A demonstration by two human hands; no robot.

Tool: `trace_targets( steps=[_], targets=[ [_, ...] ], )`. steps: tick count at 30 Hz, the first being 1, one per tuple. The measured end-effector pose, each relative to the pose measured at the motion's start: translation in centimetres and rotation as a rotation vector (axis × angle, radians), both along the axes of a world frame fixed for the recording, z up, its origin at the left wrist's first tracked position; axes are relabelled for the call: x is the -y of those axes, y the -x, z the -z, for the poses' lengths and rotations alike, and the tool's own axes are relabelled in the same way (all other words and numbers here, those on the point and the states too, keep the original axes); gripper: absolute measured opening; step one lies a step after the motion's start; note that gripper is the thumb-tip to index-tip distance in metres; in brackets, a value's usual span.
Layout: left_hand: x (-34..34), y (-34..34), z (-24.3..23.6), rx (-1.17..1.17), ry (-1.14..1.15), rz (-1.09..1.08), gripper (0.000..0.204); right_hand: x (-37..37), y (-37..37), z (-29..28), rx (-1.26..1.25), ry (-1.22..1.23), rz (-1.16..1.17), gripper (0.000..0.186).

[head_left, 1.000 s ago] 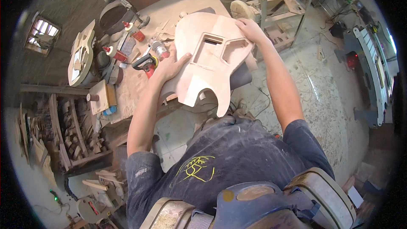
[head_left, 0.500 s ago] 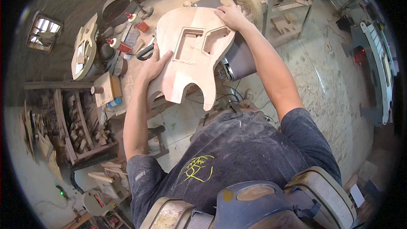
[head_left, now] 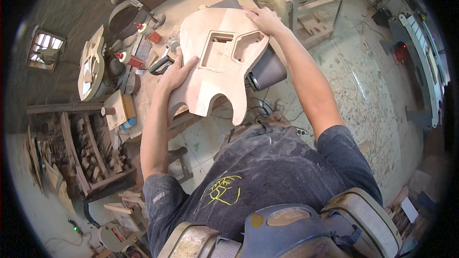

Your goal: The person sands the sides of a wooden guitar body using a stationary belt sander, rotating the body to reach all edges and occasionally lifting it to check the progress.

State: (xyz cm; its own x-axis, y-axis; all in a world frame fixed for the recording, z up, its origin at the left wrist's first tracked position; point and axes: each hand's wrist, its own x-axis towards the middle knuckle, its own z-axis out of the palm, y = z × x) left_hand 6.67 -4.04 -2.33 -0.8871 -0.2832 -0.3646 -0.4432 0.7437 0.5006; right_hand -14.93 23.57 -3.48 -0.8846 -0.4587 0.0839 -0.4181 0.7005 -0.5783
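A pale, unfinished wooden guitar body (head_left: 217,81) with two routed cavities and two horns lies tilted between my hands, over the workbench (head_left: 181,7). My left hand (head_left: 179,71) grips its left edge, thumb along the top face. My right hand (head_left: 263,21) is closed over its upper right edge. Behind and right of the body is a grey sanding drum or belt (head_left: 270,69), partly covered by it; I cannot tell whether they touch. A black-handled tool (head_left: 158,67) and two red-capped glue bottles (head_left: 149,32) are left of the body.
A second guitar body (head_left: 91,64), a desk lamp (head_left: 136,2) and a wooden block (head_left: 117,110) sit at the bench's left. A wooden frame stand (head_left: 315,19) is at the back right, a long machine (head_left: 418,71) far right, a rack of offcuts (head_left: 95,153) lower left.
Compared with a second ago, both hands and the guitar body have shifted left and up, and more of the grey sanding part shows at the right. Since half a second ago they have moved little.
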Motion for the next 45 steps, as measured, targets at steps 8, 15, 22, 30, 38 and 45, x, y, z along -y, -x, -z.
trace_targets(
  steps=[8, 15, 22, 30, 38, 45],
  targets=[
    [-1.7, 0.9, -1.0, 0.040, -0.023, 0.046, 0.105, -2.2, -0.1, 0.6, 0.103, 0.172, -0.037, 0.052],
    [-1.8, 2.4, -0.3, 0.031, -0.005, 0.100, 0.106, -4.4, 1.4, 2.9, 0.097, 0.184, 0.021, 0.049],
    [-2.4, 3.7, -1.3, -0.017, 0.019, 0.213, 0.108, -6.5, 1.0, 3.0, 0.088, 0.192, 0.060, 0.048],
    [-4.0, 6.2, -2.0, -0.043, 0.031, 0.359, 0.102, -10.9, 1.2, 4.5, 0.136, 0.268, 0.091, 0.050],
    [-5.1, 7.4, 0.4, -0.325, 0.483, 0.127, 0.075, -16.0, -2.0, 3.3, 0.581, 0.621, 0.209, 0.045],
    [-8.5, 13.0, 2.1, -0.348, 0.450, -0.151, 0.060, -20.6, -4.9, 2.7, 0.816, 0.758, 0.195, 0.046]
  ],
)
